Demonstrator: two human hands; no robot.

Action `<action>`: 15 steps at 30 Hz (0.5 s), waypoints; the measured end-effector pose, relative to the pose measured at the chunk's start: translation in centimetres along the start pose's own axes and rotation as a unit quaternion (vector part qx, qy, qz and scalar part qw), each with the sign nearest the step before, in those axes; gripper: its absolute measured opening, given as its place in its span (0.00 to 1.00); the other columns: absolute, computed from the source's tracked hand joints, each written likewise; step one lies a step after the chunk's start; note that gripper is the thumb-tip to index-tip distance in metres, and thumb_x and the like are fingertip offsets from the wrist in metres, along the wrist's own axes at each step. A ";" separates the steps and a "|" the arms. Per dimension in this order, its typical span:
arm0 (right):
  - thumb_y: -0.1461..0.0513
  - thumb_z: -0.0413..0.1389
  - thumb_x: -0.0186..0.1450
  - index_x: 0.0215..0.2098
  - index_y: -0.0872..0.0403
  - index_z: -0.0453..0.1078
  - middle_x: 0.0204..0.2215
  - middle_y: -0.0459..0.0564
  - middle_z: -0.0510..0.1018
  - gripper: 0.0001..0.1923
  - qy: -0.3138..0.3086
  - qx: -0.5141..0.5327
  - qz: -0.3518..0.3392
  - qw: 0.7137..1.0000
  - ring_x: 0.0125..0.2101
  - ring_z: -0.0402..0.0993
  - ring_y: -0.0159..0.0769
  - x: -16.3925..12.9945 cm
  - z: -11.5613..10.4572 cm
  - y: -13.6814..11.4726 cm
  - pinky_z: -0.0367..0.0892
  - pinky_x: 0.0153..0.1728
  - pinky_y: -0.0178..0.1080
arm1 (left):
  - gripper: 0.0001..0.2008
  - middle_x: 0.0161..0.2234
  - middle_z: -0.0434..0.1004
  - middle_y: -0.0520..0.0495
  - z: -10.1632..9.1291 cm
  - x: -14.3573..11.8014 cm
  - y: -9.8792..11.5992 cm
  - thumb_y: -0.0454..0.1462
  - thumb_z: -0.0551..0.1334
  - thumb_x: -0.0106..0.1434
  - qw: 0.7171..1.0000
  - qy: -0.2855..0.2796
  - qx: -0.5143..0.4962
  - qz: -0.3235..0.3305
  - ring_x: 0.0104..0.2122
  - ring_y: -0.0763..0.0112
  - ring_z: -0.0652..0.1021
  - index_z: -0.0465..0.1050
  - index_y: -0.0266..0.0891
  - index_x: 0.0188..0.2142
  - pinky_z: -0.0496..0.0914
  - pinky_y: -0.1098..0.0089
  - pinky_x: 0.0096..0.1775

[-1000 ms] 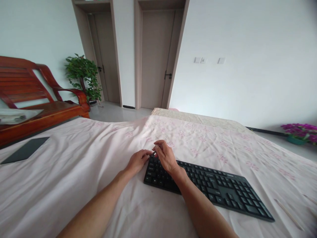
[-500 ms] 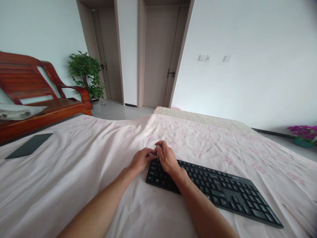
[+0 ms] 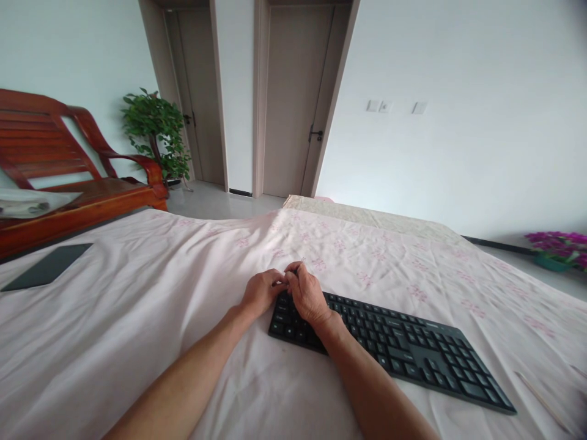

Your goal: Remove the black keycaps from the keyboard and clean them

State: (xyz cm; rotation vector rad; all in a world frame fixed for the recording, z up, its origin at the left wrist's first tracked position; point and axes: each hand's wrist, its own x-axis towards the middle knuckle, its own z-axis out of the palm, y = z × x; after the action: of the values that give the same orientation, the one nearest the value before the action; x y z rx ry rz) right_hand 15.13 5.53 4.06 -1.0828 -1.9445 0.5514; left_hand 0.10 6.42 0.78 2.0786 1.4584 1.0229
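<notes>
A black keyboard (image 3: 403,351) lies slanted on the pink flowered cloth (image 3: 238,385), its far left corner under my hands. My left hand (image 3: 261,291) is closed at that corner, its fingertips meeting those of my other hand; what they pinch is too small to make out. Over the left-end keys, my right hand (image 3: 305,293) has its fingers curled and pressed together. A thin, pale wire-like tip (image 3: 302,261) sticks out past its knuckles. The rest of that object is hidden in the fingers. My right forearm crosses above the keyboard and covers some of its keys.
A dark flat panel (image 3: 48,267) rests on the cloth at the left. Near the right front lies a thin stick (image 3: 541,400). Beyond stand a wooden bench (image 3: 92,183), a leafy plant (image 3: 156,131) and a pot of purple flowers (image 3: 554,247).
The view has shifted slightly, so the surroundings sit a little further left. My fingertips have drawn closer together at the keyboard's corner. The keyboard stays in place on the cloth.
</notes>
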 end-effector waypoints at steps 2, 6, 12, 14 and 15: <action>0.59 0.43 0.69 0.38 0.51 0.61 0.26 0.45 0.74 0.07 0.005 -0.001 -0.002 1.000 0.27 0.72 0.34 -0.1 0.1 0.1 0.63 0.32 0.35 | 0.09 0.34 0.79 0.54 -0.1 -0.1 0.3 0.42 0.58 0.61 1.000 0.005 0.026 0.002 0.33 0.71 0.76 0.76 0.44 0.33 0.63 0.73 0.34; 0.59 0.43 0.69 0.39 0.51 0.61 0.25 0.45 0.74 0.08 0.012 -0.002 -0.001 1.000 0.27 0.72 0.35 -0.4 0.2 0.1 0.64 0.33 0.35 | 0.11 0.34 0.79 0.54 -0.4 -0.4 0.9 0.42 0.55 0.64 0.997 0.016 0.071 0.014 0.33 0.71 0.76 0.76 0.45 0.33 0.61 0.73 0.33; 0.59 0.42 0.69 0.38 0.52 0.60 0.24 0.44 0.73 0.07 0.020 -0.007 0.005 1.000 0.26 0.72 0.34 -0.6 0.2 0.1 0.64 0.32 0.35 | 0.15 0.34 0.78 0.52 -0.5 -0.8 1.2 0.43 0.52 0.66 0.994 0.035 0.095 0.044 0.34 0.71 0.75 0.76 0.44 0.33 0.61 0.73 0.34; 0.60 0.43 0.69 0.38 0.52 0.60 0.23 0.44 0.72 0.07 0.024 -0.007 0.005 1.000 0.26 0.71 0.34 -0.7 0.2 0.1 0.64 0.33 0.36 | 0.15 0.34 0.77 0.52 -0.4 -0.8 1.1 0.43 0.52 0.66 0.993 0.040 0.098 0.050 0.34 0.71 0.75 0.76 0.43 0.33 0.62 0.72 0.34; 0.60 0.43 0.69 0.38 0.52 0.60 0.22 0.44 0.72 0.07 0.025 -0.005 0.005 1.000 0.25 0.71 0.34 -0.7 0.2 0.1 0.64 0.33 0.36 | 0.15 0.34 0.77 0.51 -0.4 -0.8 1.1 0.44 0.53 0.66 0.993 0.041 0.098 0.052 0.34 0.71 0.75 0.76 0.43 0.33 0.62 0.72 0.34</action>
State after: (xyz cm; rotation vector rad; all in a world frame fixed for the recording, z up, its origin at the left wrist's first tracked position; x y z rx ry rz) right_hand 15.22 4.98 3.62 -1.1032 -1.9009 0.5151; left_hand 0.31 5.24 1.53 2.2968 1.5612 1.0540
